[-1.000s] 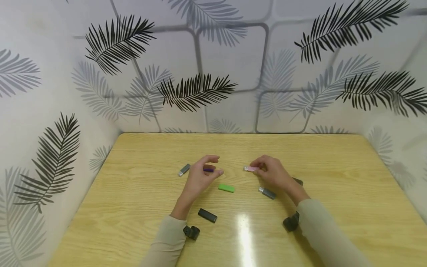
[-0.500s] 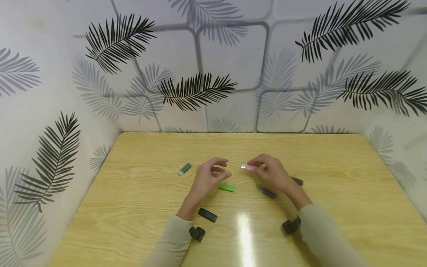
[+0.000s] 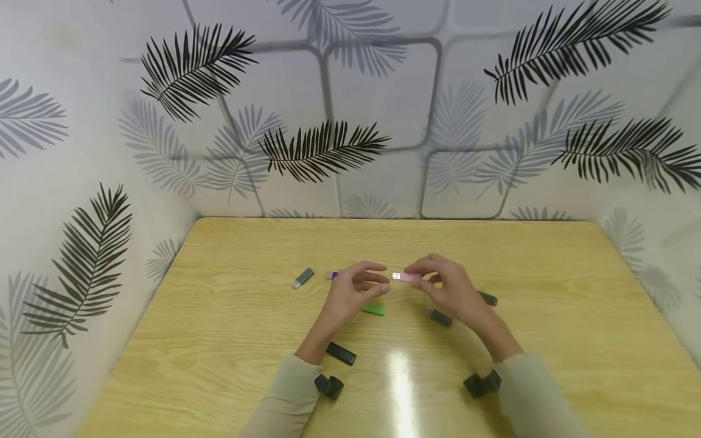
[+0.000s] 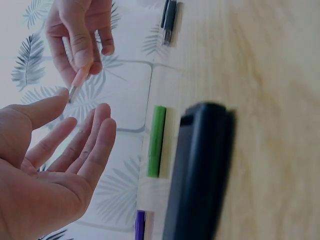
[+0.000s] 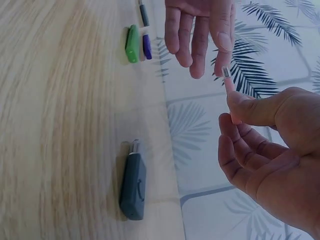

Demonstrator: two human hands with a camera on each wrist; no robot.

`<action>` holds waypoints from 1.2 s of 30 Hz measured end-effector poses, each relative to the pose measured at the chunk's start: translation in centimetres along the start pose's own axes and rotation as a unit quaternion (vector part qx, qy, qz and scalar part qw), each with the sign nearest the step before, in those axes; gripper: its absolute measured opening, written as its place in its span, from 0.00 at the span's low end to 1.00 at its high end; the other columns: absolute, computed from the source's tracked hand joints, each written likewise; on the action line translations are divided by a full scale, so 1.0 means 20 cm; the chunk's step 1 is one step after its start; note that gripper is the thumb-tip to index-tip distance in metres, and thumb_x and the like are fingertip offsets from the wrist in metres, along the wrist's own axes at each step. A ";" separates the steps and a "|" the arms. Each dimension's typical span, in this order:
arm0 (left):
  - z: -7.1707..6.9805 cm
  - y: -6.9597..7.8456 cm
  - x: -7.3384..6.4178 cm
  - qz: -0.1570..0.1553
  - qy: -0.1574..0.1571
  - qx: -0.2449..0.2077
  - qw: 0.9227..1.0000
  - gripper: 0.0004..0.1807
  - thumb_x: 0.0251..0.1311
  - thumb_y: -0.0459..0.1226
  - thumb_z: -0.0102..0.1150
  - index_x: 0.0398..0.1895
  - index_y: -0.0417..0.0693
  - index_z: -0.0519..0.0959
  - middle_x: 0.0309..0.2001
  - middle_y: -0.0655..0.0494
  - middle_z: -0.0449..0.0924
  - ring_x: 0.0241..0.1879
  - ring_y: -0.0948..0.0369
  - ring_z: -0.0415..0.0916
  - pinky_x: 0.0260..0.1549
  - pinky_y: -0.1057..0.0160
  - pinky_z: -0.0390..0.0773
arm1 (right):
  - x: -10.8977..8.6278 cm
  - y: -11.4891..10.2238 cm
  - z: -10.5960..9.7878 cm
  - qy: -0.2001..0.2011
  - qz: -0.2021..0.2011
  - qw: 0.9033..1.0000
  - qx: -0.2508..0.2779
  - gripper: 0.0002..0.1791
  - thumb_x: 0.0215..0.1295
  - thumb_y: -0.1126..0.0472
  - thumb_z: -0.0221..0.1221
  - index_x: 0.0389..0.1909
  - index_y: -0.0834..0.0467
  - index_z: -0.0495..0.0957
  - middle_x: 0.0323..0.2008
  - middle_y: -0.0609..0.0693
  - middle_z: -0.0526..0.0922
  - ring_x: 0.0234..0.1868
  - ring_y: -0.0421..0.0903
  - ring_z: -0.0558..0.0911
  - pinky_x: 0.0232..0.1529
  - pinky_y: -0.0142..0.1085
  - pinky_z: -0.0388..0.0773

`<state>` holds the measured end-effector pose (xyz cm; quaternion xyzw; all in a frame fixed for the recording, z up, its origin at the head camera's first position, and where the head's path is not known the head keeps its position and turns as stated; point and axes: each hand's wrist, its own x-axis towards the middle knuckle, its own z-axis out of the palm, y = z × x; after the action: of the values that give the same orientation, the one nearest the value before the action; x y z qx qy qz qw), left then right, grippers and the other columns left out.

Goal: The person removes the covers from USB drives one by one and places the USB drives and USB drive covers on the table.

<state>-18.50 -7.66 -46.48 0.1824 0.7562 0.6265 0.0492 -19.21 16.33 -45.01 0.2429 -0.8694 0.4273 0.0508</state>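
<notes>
My right hand (image 3: 451,291) pinches a pink USB flash drive (image 3: 406,277) between thumb and fingers, its metal plug pointing left. My left hand (image 3: 350,295) faces it with thumb and fingers spread apart, the fingertips right by the plug. In the right wrist view the pink drive (image 5: 230,85) is raised off the table, and the left thumb and fingers stand around its plug. A purple USB flash drive (image 3: 334,275) lies partly hidden behind the left hand. Below that hand is a green USB flash drive (image 3: 375,309), partly covered by it.
A grey USB flash drive (image 3: 303,278) lies on the left of the wooden table (image 3: 219,340). A black one (image 3: 342,353) is beside the left forearm. Under the right hand lies a dark grey drive (image 3: 440,316); another black stick (image 3: 488,298) shows behind the right wrist. A patterned wall rises behind.
My left hand has moved right, away from the purple flash drive and up to the pink one, uncovering the purple drive's plug. My right hand has brought the pink drive slightly left.
</notes>
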 end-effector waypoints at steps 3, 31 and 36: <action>0.01 0.01 -0.01 -0.001 -0.017 -0.031 0.999 0.20 0.68 0.33 0.66 0.62 0.38 0.78 0.50 0.39 0.85 0.46 0.49 0.86 0.44 0.47 0.86 | -0.01 -0.03 -0.01 0.014 -0.015 1.000 -0.002 0.11 0.64 0.70 0.69 0.46 0.57 0.87 0.43 0.47 0.85 0.43 0.45 0.83 0.40 0.37 0.85; 0.00 0.11 -0.07 0.079 0.015 -0.041 0.996 0.12 0.65 0.27 0.66 0.50 0.33 0.83 0.40 0.42 0.85 0.39 0.51 0.86 0.41 0.55 0.87 | -0.07 -0.21 0.02 0.061 -0.083 0.994 0.023 0.14 0.59 0.75 0.70 0.45 0.60 0.87 0.44 0.48 0.85 0.38 0.42 0.84 0.37 0.33 0.85; -0.01 0.11 -0.08 0.086 0.007 -0.053 0.995 0.10 0.66 0.27 0.65 0.49 0.33 0.83 0.40 0.41 0.86 0.38 0.50 0.87 0.42 0.50 0.86 | -0.07 -0.21 0.02 0.070 -0.105 0.992 0.016 0.16 0.57 0.75 0.72 0.46 0.60 0.86 0.43 0.47 0.86 0.37 0.41 0.83 0.36 0.33 0.84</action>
<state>-16.70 -8.05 -44.54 0.2390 0.7035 0.6693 -0.0006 -15.96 14.36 -42.70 0.3031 -0.8264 0.4496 0.1520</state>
